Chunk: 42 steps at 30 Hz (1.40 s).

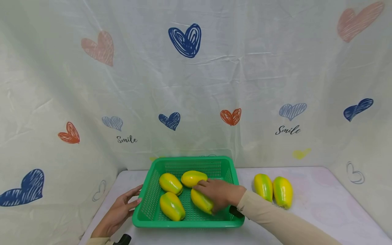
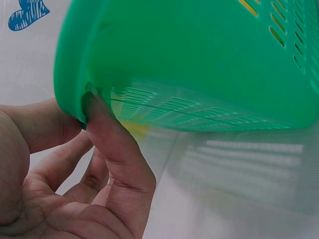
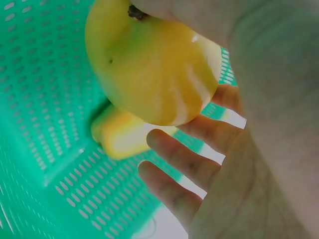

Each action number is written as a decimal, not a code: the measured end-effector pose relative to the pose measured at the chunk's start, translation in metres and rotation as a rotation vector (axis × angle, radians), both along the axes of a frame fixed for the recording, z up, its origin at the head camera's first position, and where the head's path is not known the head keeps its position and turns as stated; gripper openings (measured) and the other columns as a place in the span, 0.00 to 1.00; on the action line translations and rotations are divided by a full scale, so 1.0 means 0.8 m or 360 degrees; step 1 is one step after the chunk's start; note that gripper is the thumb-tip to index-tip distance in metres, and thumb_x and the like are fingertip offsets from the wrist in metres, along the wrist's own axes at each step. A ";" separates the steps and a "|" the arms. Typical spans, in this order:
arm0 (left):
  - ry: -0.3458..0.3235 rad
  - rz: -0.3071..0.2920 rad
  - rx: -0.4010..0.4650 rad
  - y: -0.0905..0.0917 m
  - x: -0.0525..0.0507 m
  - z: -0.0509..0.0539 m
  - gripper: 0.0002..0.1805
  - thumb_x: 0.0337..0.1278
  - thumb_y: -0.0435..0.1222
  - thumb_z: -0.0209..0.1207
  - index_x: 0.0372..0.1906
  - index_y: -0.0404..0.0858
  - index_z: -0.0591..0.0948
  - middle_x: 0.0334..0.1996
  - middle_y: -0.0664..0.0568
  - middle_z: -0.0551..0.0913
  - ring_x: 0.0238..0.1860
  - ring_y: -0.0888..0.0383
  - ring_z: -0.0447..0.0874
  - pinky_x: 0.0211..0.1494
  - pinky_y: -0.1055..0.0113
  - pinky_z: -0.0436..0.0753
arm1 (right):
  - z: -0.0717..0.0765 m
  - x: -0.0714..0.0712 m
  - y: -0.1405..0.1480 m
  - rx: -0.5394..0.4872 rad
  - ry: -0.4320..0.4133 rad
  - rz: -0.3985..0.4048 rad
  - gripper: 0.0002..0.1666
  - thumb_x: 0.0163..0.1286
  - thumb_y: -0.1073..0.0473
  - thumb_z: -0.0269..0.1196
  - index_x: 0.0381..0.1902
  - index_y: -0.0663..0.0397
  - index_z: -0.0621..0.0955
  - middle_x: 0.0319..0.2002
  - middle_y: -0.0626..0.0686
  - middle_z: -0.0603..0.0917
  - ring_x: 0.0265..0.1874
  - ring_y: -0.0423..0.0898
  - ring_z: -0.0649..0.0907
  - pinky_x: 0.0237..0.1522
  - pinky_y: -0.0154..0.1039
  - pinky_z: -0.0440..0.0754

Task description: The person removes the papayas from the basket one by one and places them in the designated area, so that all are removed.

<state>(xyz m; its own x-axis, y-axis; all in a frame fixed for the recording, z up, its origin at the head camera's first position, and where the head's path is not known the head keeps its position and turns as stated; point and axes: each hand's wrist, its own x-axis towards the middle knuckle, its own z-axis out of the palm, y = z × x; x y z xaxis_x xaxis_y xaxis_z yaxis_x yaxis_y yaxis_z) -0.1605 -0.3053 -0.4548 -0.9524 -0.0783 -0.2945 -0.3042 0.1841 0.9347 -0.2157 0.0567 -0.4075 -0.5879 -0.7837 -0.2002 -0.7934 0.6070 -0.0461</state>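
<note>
A green plastic basket with slotted walls stands on the table. My left hand is at its left side; the left wrist view shows thumb and index finger pinching the rim. Inside the basket, my right hand grips a yellow-green papaya, thumb near its dark stem in the right wrist view, where the papaya fills the upper middle. Around it in the basket lie other papayas: one at the back, one at left and one at front left.
Two more papayas, one beside the other, lie on the table to the right of the basket, just beyond my right forearm. A pale cloth covers the table. Behind it hangs a white curtain printed with hearts.
</note>
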 end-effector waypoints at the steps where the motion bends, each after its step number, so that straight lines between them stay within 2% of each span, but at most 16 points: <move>1: 0.0000 0.0001 0.0000 0.000 0.000 0.000 0.34 0.79 0.29 0.56 0.82 0.31 0.60 0.69 0.33 0.64 0.48 0.53 0.83 0.52 0.56 0.87 | 0.004 0.001 0.003 -0.0024 0.0000 -0.0003 0.63 0.51 0.48 0.87 0.80 0.44 0.66 0.73 0.47 0.72 0.67 0.49 0.77 0.69 0.43 0.77; 8: -0.0009 0.0003 -0.0002 0.001 -0.001 0.000 0.34 0.79 0.29 0.56 0.82 0.31 0.60 0.70 0.32 0.63 0.49 0.54 0.82 0.52 0.57 0.87 | 0.027 0.007 0.034 -0.0233 -0.0010 -0.0031 0.61 0.55 0.51 0.84 0.82 0.48 0.65 0.75 0.53 0.70 0.68 0.53 0.75 0.71 0.50 0.76; 12: -0.0010 0.0009 -0.0006 0.002 0.000 0.002 0.35 0.78 0.29 0.57 0.82 0.31 0.60 0.70 0.31 0.62 0.49 0.54 0.82 0.52 0.56 0.87 | 0.037 0.010 0.058 -0.0355 0.0038 -0.0040 0.61 0.55 0.51 0.84 0.81 0.50 0.66 0.76 0.55 0.70 0.66 0.54 0.76 0.67 0.51 0.79; 16: -0.0021 0.0020 -0.0018 0.002 0.000 0.003 0.35 0.78 0.29 0.57 0.82 0.32 0.60 0.70 0.31 0.62 0.49 0.53 0.82 0.53 0.56 0.88 | 0.041 0.014 0.083 -0.0452 0.0074 -0.0053 0.62 0.54 0.52 0.85 0.81 0.51 0.65 0.76 0.56 0.70 0.66 0.57 0.77 0.65 0.54 0.81; 22: -0.0022 0.0008 -0.0014 0.001 0.000 0.003 0.35 0.78 0.30 0.57 0.83 0.31 0.59 0.70 0.31 0.62 0.49 0.53 0.81 0.53 0.57 0.87 | 0.046 0.020 0.122 -0.0606 0.0111 -0.0090 0.61 0.55 0.54 0.84 0.82 0.52 0.65 0.76 0.59 0.70 0.70 0.62 0.75 0.68 0.62 0.77; 32: -0.0010 -0.0019 -0.0013 0.000 0.001 0.002 0.35 0.80 0.31 0.56 0.83 0.31 0.57 0.71 0.31 0.61 0.49 0.54 0.81 0.52 0.57 0.87 | 0.042 0.032 0.184 -0.0762 0.0182 -0.0271 0.59 0.54 0.56 0.84 0.80 0.51 0.67 0.75 0.57 0.71 0.68 0.60 0.76 0.65 0.63 0.79; 42: -0.0013 -0.0023 -0.0010 -0.001 0.003 0.002 0.36 0.79 0.32 0.58 0.83 0.32 0.59 0.71 0.32 0.61 0.50 0.53 0.80 0.53 0.58 0.86 | 0.017 0.039 0.244 -0.0774 0.0258 -0.0497 0.62 0.48 0.55 0.86 0.78 0.56 0.69 0.74 0.58 0.73 0.67 0.62 0.77 0.64 0.64 0.79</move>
<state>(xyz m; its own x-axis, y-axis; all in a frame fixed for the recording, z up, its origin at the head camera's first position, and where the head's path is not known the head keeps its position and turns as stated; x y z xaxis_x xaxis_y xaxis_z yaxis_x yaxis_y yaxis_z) -0.1583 -0.3062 -0.4531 -0.9510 -0.0668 -0.3019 -0.3092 0.1946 0.9309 -0.1843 0.2522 -0.3942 -0.7982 -0.5483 0.2495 -0.6011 0.7520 -0.2703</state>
